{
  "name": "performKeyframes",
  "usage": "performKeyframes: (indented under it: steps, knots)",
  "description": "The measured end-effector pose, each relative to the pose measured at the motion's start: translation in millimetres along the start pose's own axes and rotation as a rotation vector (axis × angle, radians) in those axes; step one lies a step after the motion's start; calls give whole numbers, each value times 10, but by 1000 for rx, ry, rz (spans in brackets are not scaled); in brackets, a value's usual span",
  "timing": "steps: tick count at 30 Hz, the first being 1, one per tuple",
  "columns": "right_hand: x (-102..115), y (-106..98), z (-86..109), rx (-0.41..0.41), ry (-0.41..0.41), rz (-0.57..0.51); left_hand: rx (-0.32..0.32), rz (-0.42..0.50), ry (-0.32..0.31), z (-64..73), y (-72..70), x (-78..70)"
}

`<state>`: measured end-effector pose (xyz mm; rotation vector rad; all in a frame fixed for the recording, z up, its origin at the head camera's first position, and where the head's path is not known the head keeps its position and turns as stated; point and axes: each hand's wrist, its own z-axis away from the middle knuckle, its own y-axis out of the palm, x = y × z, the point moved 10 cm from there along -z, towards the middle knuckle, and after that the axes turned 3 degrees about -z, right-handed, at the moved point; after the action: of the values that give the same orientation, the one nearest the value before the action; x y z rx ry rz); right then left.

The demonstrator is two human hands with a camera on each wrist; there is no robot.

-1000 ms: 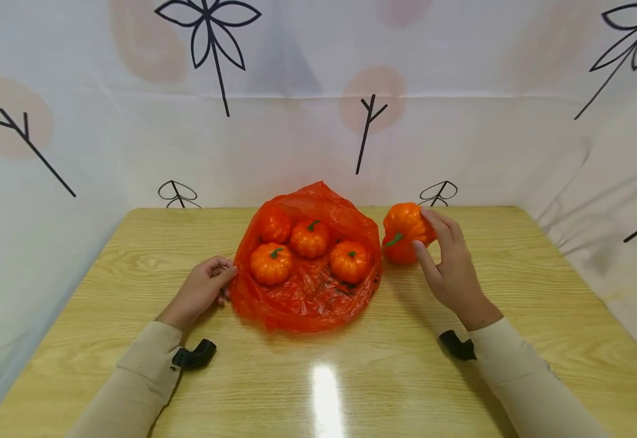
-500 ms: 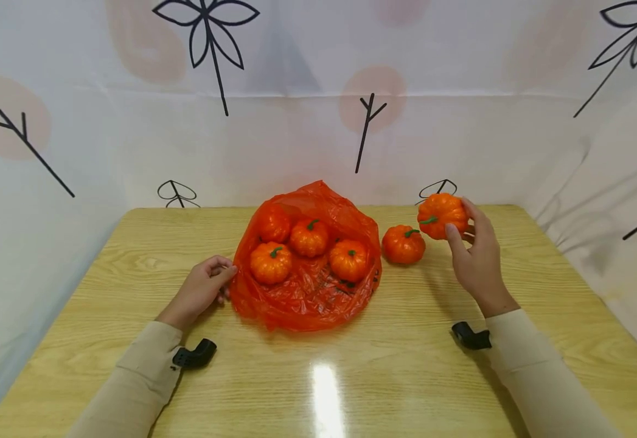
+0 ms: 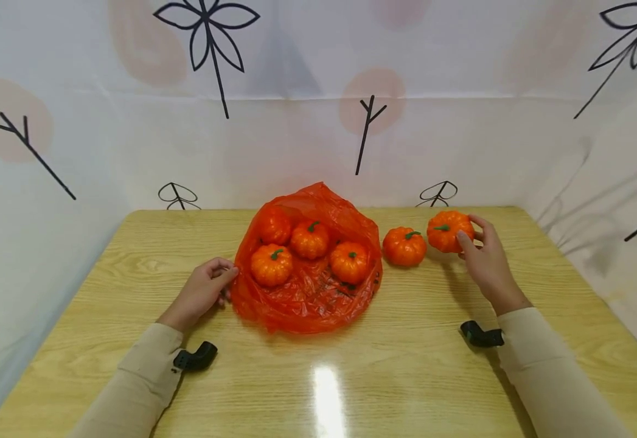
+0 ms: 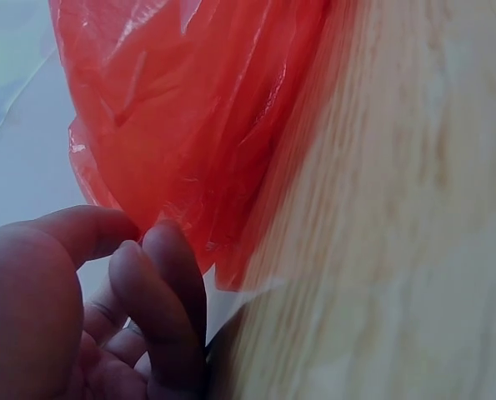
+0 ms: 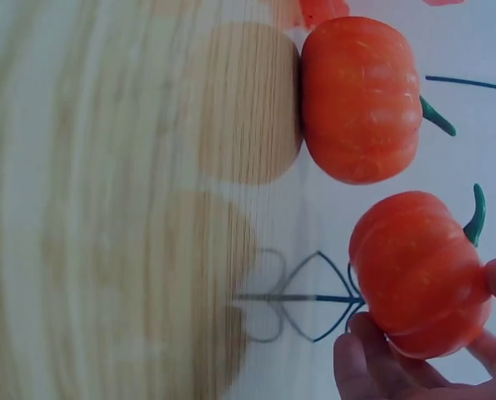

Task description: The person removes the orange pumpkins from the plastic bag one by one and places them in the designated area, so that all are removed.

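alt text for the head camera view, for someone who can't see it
A person's right hand holds a small orange pumpkin just above a wooden table, beside a second pumpkin resting there. To the left, four more pumpkins sit in an open red plastic bag, its edge held by the left hand.

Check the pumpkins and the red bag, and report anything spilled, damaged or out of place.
Nothing stands out. Four pumpkins lie in the crumpled red bag, one sits upright on the table beside it, and the right hand holds another above the table. I see no damage or spill.
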<state>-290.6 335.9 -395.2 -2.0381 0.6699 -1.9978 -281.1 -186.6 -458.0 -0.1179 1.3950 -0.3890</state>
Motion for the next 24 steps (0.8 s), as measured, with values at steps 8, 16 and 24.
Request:
performKeyframes:
  steps: [8, 16, 24]
  knots:
    - [-150, 34, -40, 58, 107, -71, -9, -10, 14, 4, 0, -3]
    - [-248, 71, -11, 95, 169, -58, -6, -18, 27, 10, 23, -8]
    - [-226, 87, -1, 103, 167, -34, -8, -24, 24, 0, 4, -10]
